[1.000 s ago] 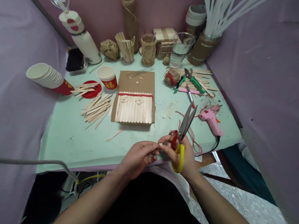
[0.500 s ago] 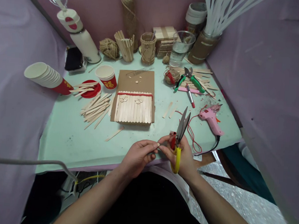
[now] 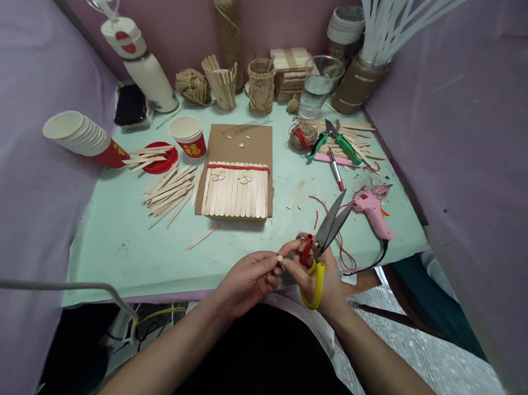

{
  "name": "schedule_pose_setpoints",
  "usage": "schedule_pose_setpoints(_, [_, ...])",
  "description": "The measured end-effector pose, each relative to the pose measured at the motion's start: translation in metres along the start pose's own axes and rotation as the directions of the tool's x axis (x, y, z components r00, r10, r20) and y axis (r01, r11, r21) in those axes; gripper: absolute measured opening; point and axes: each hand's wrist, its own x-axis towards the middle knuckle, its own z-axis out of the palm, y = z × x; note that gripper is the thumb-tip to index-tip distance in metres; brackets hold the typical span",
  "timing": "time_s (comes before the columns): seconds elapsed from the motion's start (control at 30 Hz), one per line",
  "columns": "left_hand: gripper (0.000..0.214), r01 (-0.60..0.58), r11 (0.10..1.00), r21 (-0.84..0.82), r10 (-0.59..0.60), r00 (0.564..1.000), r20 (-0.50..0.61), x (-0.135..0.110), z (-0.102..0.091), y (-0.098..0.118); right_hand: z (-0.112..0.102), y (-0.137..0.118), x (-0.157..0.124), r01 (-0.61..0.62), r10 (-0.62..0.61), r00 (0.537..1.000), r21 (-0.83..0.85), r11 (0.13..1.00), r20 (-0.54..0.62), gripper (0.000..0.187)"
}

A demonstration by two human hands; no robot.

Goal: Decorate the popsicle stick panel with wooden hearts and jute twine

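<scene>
My left hand [image 3: 246, 278] is at the near edge of the table, its fingertips pinched on a tiny round wooden piece [image 3: 280, 258]. My right hand [image 3: 320, 271] grips scissors [image 3: 323, 237] with yellow and red handles; the blades point up and right and are slightly parted. The thumb and forefinger of my right hand also reach to the small piece. Beyond my hands a panel of popsicle sticks [image 3: 236, 188] with a red string lies on brown cardboard [image 3: 241, 145].
Loose popsicle sticks [image 3: 168, 190] lie left of the panel. A pink glue gun [image 3: 373, 211] and red string [image 3: 342, 244] lie to the right. Green pruners [image 3: 334, 140], red paper cups [image 3: 82, 135], a bottle [image 3: 140, 59], twine and jars stand at the back.
The scissor blades closed half a second ago and have parted again. My hands shifted slightly; the small piece now shows between the fingertips.
</scene>
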Motion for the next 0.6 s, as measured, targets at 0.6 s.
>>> schedule_pose_setpoints(0.6, [0.028,0.087,0.994,-0.063,-0.083,0.994,0.072,-0.0015,-0.0033,-0.0048,-0.0003,0.0045,-0.0044,-0.015,0.008,0.998,0.127,0.992,0.055,0.04])
